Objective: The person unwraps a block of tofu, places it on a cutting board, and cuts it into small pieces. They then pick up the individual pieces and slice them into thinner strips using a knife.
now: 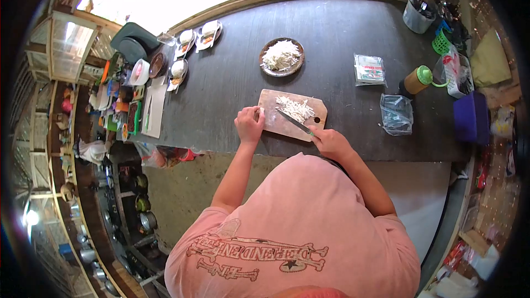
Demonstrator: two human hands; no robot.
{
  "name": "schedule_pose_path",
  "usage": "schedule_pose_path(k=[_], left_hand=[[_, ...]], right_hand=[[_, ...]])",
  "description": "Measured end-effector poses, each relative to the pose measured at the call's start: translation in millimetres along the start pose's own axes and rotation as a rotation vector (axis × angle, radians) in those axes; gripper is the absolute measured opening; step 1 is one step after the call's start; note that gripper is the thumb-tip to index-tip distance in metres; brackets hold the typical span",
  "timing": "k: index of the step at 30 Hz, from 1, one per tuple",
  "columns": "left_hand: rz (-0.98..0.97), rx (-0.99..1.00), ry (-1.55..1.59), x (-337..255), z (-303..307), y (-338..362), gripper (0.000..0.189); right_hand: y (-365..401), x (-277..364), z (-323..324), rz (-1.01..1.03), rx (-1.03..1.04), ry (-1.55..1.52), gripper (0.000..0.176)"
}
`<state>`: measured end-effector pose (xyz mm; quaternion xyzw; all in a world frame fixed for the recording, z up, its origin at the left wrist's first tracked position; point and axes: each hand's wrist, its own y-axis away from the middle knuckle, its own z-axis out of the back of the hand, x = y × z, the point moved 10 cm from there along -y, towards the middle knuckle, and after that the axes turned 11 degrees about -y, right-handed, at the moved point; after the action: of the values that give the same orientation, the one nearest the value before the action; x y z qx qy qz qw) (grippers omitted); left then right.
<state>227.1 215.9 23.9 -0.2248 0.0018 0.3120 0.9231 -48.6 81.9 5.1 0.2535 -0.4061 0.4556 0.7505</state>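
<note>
A wooden cutting board (274, 124) with a dark hole lies near the table's front edge. On it is a loose heap of thin white shreds (296, 108). My right hand (332, 144) is wrapped round the green handle of a knife (295, 122), whose blade points up and left beside the shreds. At the board's left edge, my left hand (249, 124) has its fingers curled together; what they hold, if anything, is too small to make out. Beyond the board stands a brown plate (266, 69) piled with more white shreds (281, 56).
To the right lie a flat wrapped packet (369, 70), a clear plastic bag (396, 115) and a green-capped bottle (418, 80). Small dishes of food (178, 72) stand at the back left. A second knife (149, 111) rests on a pale board (157, 107) at the left.
</note>
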Motion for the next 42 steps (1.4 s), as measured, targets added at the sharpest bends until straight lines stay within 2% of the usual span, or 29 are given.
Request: schedule_pose_path(k=[2,10,12,13,16,18,23,27,29,30,32,33,38,42], left_hand=[[0.001,0.033,-0.054,-5,2,-4,0.019],[0.041,0.156,-0.150,-11,-3,-9,0.018],[0.046,0.301,-0.264,-9,-16,-7,0.019],[0.058,0.300,-0.261,-10,-15,-5,0.019],[0.027,0.307,-0.111,-23,-10,-3,0.021],[0.173,0.400,0.210,-29,-13,7,0.023],[0.100,0.499,0.470,-76,-8,17,0.022],[0.007,0.537,0.696,-90,-12,22,0.022],[-0.009,0.592,0.715,-87,-9,22,0.022],[-0.023,0.644,0.718,-85,-12,23,0.023],[-0.080,0.671,0.752,-78,-15,22,0.024],[-0.128,0.700,0.768,-77,-15,23,0.025],[-0.187,0.699,0.897,-62,-7,22,0.029],[-0.244,0.725,0.963,-56,-12,31,0.032]], right_hand=[[4,1,11,0.048,0.024,-0.165,0.041],[12,-32,39,0.001,0.075,-0.345,0.044],[13,-36,43,-0.007,0.076,-0.353,0.044],[13,-32,48,0.000,0.065,-0.398,0.043],[13,-33,51,0.011,0.044,-0.418,0.043],[12,-35,49,0.010,0.019,-0.397,0.044],[-1,-31,34,-0.002,-0.099,-0.450,0.042],[-27,0,24,-0.002,-0.154,-0.352,0.043],[-44,9,15,-0.145,-0.152,-0.421,0.042],[-51,7,5,-0.153,-0.156,-0.404,0.042],[-68,13,-16,-0.018,-0.197,-0.382,0.037],[-72,21,-22,-0.098,-0.171,-0.392,0.033],[-72,30,-61,-0.183,-0.151,-0.337,0.026],[-58,21,-73,-0.239,-0.272,-0.380,0.024]])
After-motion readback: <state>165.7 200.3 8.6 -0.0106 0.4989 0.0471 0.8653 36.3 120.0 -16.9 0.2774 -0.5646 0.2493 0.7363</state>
